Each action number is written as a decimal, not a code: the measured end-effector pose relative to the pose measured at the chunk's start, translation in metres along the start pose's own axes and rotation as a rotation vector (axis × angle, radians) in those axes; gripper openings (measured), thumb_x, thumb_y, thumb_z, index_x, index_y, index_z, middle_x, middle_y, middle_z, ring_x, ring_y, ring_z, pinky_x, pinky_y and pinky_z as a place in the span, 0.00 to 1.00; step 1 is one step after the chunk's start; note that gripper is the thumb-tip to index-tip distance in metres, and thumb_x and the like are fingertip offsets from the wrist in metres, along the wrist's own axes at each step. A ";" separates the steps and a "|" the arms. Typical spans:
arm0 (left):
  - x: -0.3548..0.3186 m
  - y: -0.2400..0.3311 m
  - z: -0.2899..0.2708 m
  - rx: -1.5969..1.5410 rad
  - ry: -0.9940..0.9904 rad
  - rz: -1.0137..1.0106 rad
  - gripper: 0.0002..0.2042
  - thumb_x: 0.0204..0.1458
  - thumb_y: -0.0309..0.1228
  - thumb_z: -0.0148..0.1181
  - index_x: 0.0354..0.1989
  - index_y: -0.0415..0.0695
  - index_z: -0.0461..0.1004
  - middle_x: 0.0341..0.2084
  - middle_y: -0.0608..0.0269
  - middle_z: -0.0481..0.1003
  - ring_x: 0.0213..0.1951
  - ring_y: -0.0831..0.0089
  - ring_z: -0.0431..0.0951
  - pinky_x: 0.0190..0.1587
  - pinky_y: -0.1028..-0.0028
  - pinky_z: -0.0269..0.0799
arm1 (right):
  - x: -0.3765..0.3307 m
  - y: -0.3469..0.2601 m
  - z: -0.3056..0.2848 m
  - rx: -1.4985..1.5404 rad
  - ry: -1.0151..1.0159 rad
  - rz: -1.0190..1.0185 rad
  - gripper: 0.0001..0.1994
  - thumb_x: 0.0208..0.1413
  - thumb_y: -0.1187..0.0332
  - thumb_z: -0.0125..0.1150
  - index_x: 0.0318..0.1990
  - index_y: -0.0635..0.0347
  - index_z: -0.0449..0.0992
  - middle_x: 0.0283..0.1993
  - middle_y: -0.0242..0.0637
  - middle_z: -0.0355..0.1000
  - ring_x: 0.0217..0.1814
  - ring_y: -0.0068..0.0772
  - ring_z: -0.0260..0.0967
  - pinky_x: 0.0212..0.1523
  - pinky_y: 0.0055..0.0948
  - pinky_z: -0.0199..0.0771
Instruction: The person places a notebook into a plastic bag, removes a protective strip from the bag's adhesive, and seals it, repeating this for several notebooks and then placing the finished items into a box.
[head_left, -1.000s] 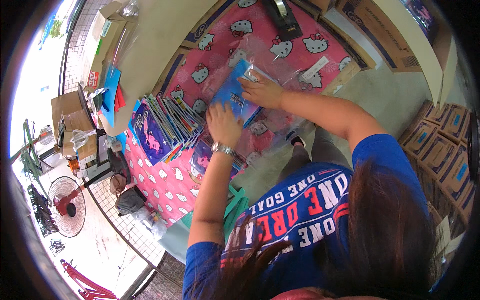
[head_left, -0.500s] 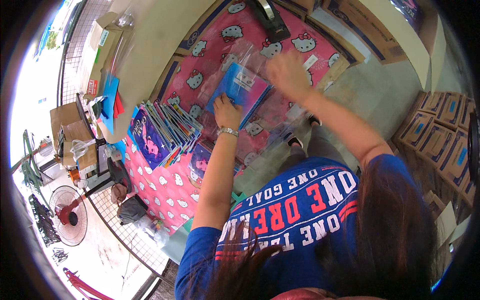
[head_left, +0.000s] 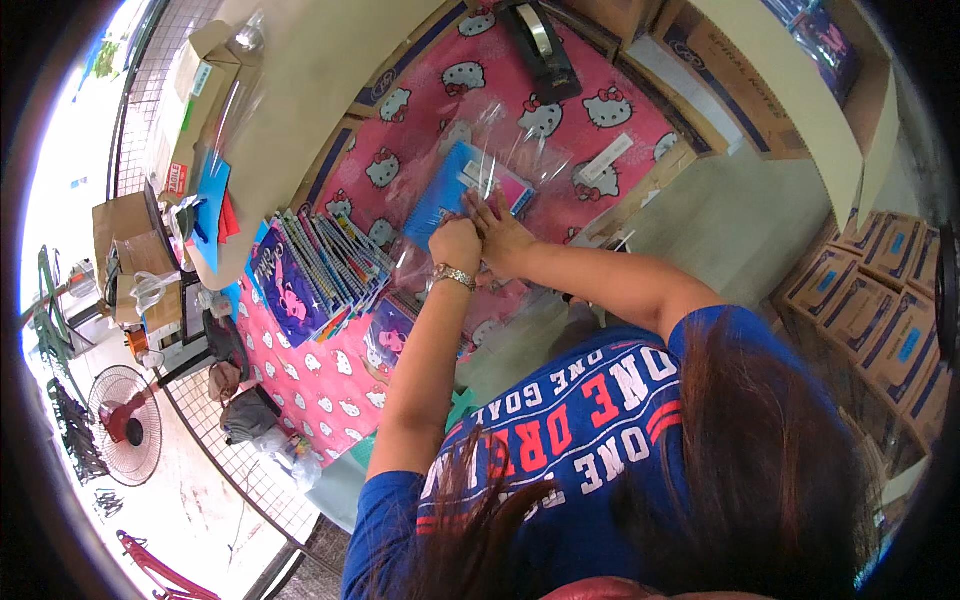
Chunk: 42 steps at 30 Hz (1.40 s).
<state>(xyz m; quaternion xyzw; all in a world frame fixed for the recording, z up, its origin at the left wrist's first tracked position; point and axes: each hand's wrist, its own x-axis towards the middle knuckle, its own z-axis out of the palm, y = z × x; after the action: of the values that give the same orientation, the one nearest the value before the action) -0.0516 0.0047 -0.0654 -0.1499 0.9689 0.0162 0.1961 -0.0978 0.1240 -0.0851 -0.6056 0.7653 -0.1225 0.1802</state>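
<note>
Head view, looking down past long dark hair and a blue printed shirt (head_left: 590, 420). Both forearms reach forward from the lower edge and meet over the table (head_left: 330, 370), which wears a pink cartoon-cat cloth.

Left hand (head_left: 455, 243): curled into a loose fist, watch (head_left: 453, 275) on the wrist, its grip together on the near edge of a clear plastic bag (head_left: 500, 150). Right hand (head_left: 500, 232): just beside the left and touching it, fingers stretched forward and lying flat on the same bag and the notebook inside; grip mostly apart, pressing rather than pinching, though the thumb is hidden.

Notebook (head_left: 465, 190): blue cover with a pink edge, lying flat on the cloth directly ahead of both hands, partly under their fingertips, wrapped in the crinkled bag.

Left of the hands: a row of spiral notebooks (head_left: 325, 270) standing on edge, fanned, purple cover at the near end. Another purple-covered book (head_left: 390, 340) lies flat near the left forearm.

Farther off: black tape dispenser (head_left: 540, 45) at the cloth's far edge. Brown cartons (head_left: 880, 290) stacked to the right. Floor fan (head_left: 125, 420) at lower left, well apart from the table.
</note>
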 end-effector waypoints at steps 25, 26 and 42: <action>-0.026 0.012 0.050 -0.046 0.023 -0.063 0.37 0.50 0.40 0.54 0.62 0.25 0.49 0.63 0.32 0.48 0.67 0.45 0.44 0.69 0.62 0.41 | -0.031 0.214 -0.033 2.417 0.222 0.772 0.04 0.61 0.73 0.46 0.36 0.60 0.68 0.27 0.28 0.63 0.20 0.17 0.54 0.17 0.17 0.53; -0.027 0.012 0.053 -0.057 0.047 -0.048 0.37 0.50 0.39 0.55 0.62 0.26 0.49 0.64 0.33 0.48 0.67 0.46 0.44 0.69 0.62 0.41 | -0.034 0.208 -0.034 2.337 0.321 0.677 0.04 0.60 0.72 0.47 0.36 0.59 0.69 0.27 0.28 0.64 0.20 0.17 0.54 0.17 0.17 0.52; -0.045 0.004 0.083 -0.296 0.428 -0.008 0.28 0.47 0.37 0.61 0.56 0.38 0.65 0.58 0.44 0.63 0.61 0.52 0.61 0.64 0.61 0.56 | 0.076 0.057 -0.045 0.012 -0.397 -0.021 0.16 0.40 0.57 0.70 0.29 0.60 0.79 0.34 0.42 0.76 0.39 0.44 0.74 0.38 0.42 0.73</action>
<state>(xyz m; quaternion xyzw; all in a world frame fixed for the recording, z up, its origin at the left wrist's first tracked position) 0.0176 0.0288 -0.1246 -0.1809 0.9748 0.1249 -0.0375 -0.1825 0.0622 -0.0777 -0.6247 0.7077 -0.0074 0.3300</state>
